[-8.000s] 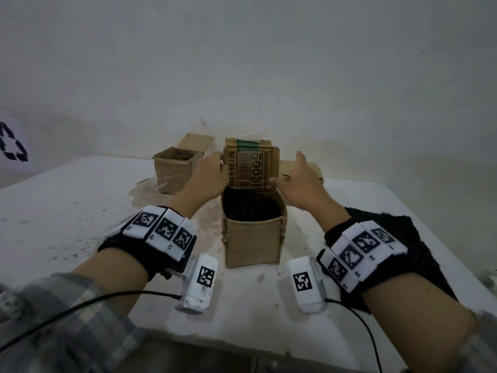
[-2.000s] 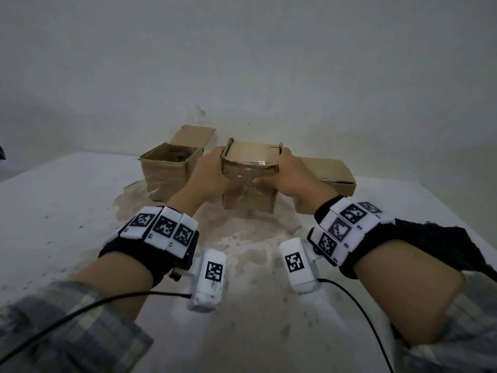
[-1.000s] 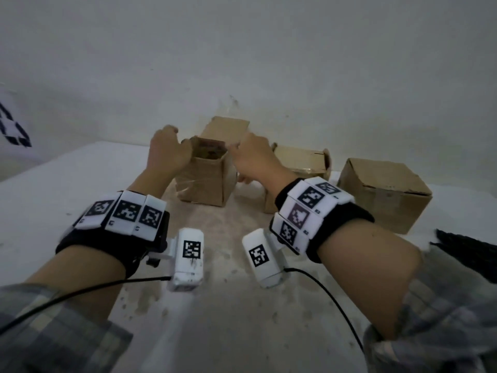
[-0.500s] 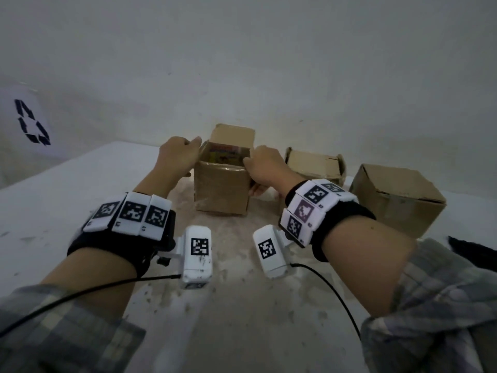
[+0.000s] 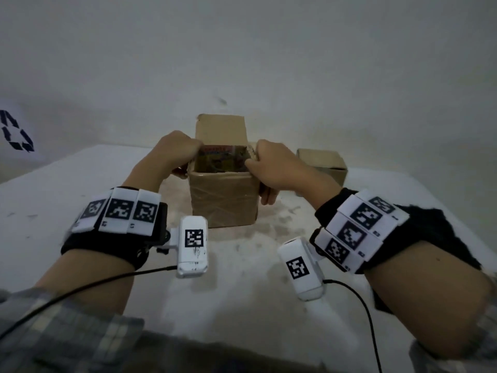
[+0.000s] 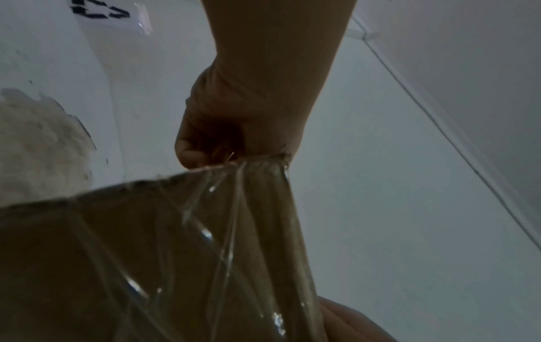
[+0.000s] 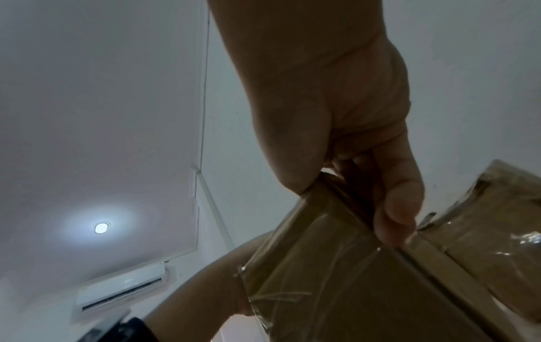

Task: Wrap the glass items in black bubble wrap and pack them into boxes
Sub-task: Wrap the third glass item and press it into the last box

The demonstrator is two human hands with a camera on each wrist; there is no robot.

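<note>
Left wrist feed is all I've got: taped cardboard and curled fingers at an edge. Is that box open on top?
Observer: Yes. In the head view the open box has its far flap standing up, printed inside.
Operator: Where's the other hand?
Observer: The right hand grips the box's right top edge; the left hand grips the left one.
Operator: Any other boxes?
Observer: One closed box sits behind, to the right, on the white table.
</note>
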